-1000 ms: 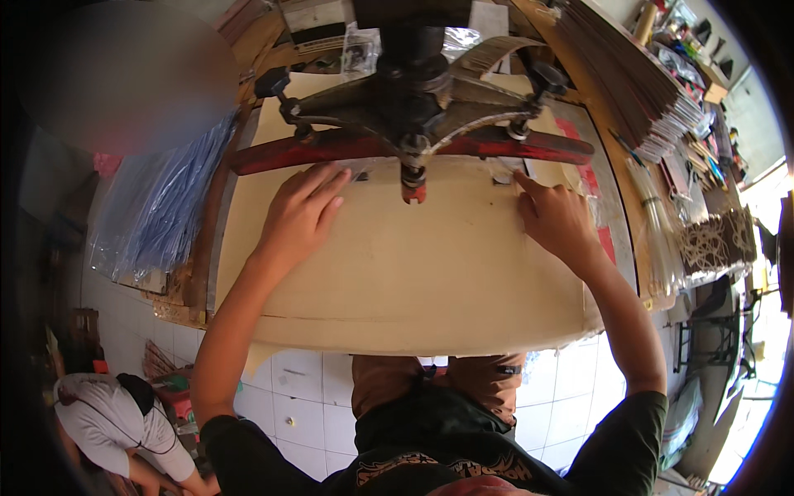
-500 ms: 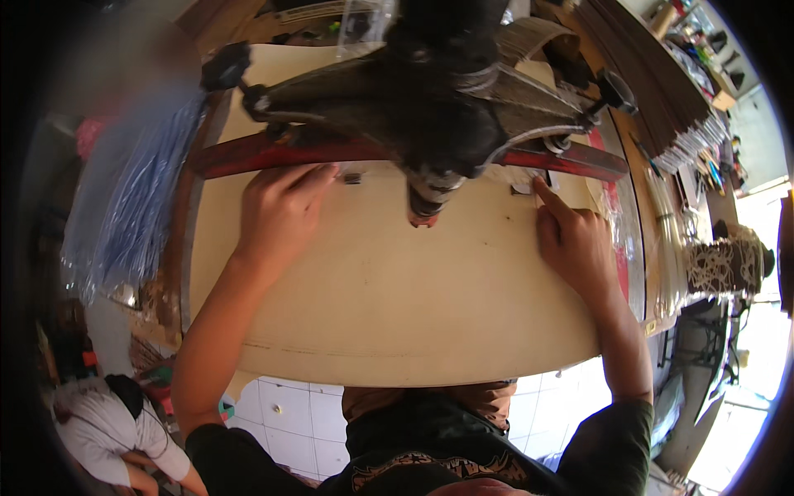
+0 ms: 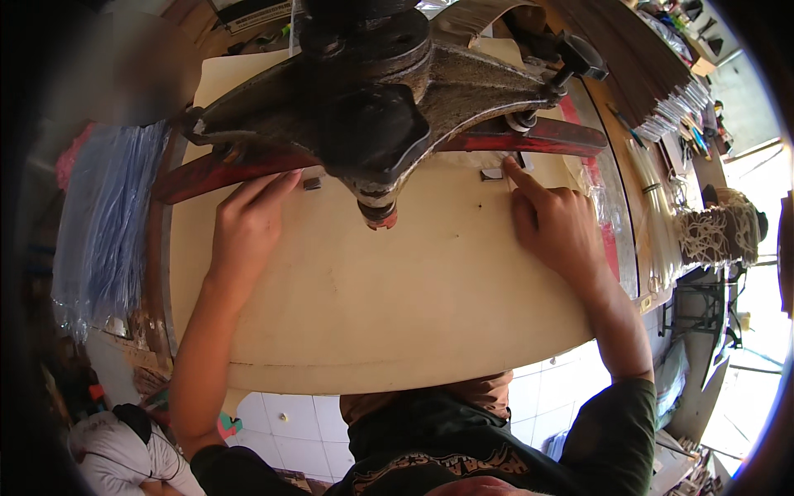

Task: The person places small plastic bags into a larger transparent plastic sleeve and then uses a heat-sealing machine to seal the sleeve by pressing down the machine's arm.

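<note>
My left hand (image 3: 248, 221) reaches to the red bar (image 3: 542, 139) of a dark metal press-like machine (image 3: 488, 74). Its fingers are pressed together, their tips at the bar's near edge beside a small dark piece (image 3: 312, 183). What they pinch, if anything, is too small to make out. On the right, my right hand (image 3: 556, 221) has its index finger stretched onto a strip of clear plastic film (image 3: 499, 160) by the bar, close to another small dark-and-pale piece (image 3: 492, 174). Its other fingers are curled. Both hands are over a cream-coloured board (image 3: 372, 306).
Blue-tinted clear plastic sleeves (image 3: 107, 223) hang at the left. A stack of brown sheets (image 3: 620, 58), clear tubing (image 3: 653, 215) and a roll of pale cord (image 3: 718, 231) are at the right. A person in a light shirt (image 3: 124, 455) bends at lower left.
The whole view has shifted and tilted, so the machine and board appear further left. Both hands stay near the same places along the red bar.
</note>
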`<act>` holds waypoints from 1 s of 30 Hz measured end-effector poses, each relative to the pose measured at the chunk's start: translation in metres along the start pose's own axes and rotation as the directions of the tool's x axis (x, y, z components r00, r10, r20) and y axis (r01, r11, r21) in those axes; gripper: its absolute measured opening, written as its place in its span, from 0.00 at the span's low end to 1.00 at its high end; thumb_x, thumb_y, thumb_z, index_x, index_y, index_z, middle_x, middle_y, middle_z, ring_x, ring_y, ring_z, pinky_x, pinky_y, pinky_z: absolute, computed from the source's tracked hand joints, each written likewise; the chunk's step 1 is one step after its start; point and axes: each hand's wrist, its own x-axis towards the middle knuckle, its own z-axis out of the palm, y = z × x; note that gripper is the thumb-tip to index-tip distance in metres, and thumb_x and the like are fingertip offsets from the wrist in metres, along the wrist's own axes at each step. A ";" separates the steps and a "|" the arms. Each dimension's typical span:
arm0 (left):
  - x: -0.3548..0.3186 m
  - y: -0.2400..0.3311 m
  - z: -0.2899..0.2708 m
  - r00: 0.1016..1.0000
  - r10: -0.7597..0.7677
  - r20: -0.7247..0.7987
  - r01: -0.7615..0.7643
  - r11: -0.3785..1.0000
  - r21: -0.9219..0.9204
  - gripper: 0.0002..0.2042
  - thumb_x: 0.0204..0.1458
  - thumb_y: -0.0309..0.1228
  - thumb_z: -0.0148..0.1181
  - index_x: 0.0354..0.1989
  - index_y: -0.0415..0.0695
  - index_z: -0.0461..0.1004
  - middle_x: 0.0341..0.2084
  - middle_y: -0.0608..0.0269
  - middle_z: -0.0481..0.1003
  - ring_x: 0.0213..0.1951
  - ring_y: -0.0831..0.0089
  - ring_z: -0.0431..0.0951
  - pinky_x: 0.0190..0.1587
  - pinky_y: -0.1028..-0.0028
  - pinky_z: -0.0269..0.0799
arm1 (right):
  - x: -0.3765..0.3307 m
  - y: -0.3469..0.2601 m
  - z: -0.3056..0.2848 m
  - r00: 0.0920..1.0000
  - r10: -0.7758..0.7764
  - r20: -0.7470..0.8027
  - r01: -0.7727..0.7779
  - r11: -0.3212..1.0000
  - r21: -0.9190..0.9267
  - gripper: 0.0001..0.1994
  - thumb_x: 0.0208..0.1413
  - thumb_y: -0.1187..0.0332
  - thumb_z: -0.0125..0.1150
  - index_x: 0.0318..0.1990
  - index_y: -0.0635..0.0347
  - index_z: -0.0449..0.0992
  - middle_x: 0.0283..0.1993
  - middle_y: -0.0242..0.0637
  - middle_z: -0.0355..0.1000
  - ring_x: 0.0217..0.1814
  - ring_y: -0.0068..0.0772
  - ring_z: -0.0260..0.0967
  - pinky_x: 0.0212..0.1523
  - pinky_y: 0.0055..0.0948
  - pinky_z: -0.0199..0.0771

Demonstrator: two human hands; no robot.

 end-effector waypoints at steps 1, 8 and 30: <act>-0.001 0.000 -0.001 1.000 -0.009 0.020 0.009 1.000 0.000 0.17 0.49 0.13 0.57 0.47 0.39 0.80 0.39 0.50 0.81 0.39 0.55 0.83 0.41 0.65 0.81 | 0.001 -0.001 0.000 1.000 -0.006 -0.003 0.006 1.000 0.008 0.19 0.58 0.68 0.55 0.58 0.50 0.78 0.17 0.48 0.71 0.20 0.52 0.73 0.29 0.46 0.75; 0.000 0.004 -0.010 0.985 -0.062 0.160 0.061 0.998 0.014 0.21 0.49 0.15 0.56 0.53 0.41 0.77 0.45 0.54 0.79 0.43 0.58 0.82 0.46 0.64 0.80 | -0.002 0.001 0.002 0.999 -0.013 -0.041 0.013 1.000 -0.003 0.19 0.58 0.66 0.53 0.57 0.46 0.78 0.17 0.46 0.72 0.19 0.50 0.73 0.26 0.47 0.74; -0.002 0.002 -0.010 0.975 -0.066 0.212 0.075 0.997 -0.036 0.26 0.47 0.14 0.51 0.58 0.45 0.74 0.49 0.52 0.77 0.48 0.52 0.75 0.55 0.59 0.70 | 0.001 -0.001 -0.003 0.998 0.058 0.027 -0.058 0.998 0.026 0.19 0.60 0.64 0.52 0.57 0.45 0.79 0.18 0.47 0.72 0.21 0.51 0.74 0.29 0.47 0.76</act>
